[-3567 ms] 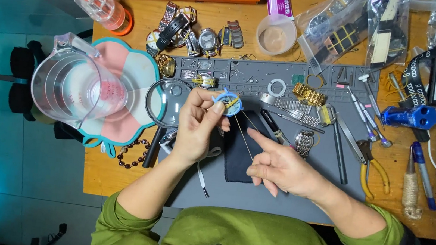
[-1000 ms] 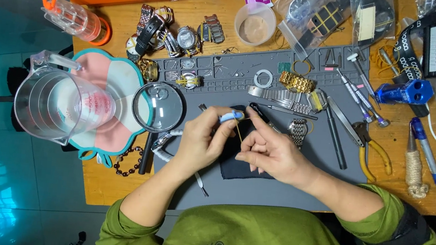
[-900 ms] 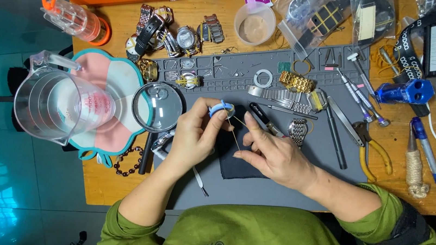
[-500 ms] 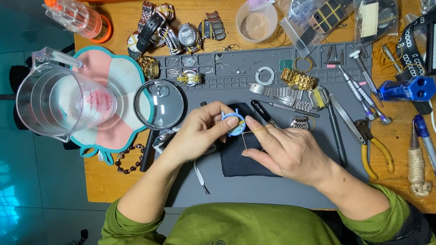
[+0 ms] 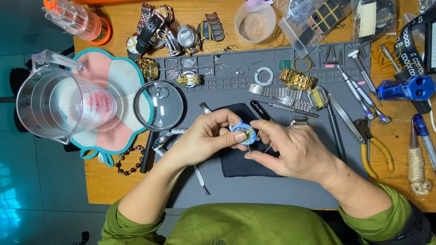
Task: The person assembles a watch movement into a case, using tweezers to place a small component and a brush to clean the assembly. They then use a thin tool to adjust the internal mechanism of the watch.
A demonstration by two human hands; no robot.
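Pinching a small blue ring [image 5: 242, 132] between both hands, I hold it over the dark cloth [image 5: 241, 161] on the grey mat [image 5: 276, 189]; left hand [image 5: 206, 137] and right hand [image 5: 291, 150] both grip it.

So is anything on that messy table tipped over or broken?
Yes, one thing is tipped: the clear plastic jug lies on its side on the pink flower-shaped mat, poking past the table's edge. No spill shows. Both hands, left hand and right hand, hold a small blue watch part.
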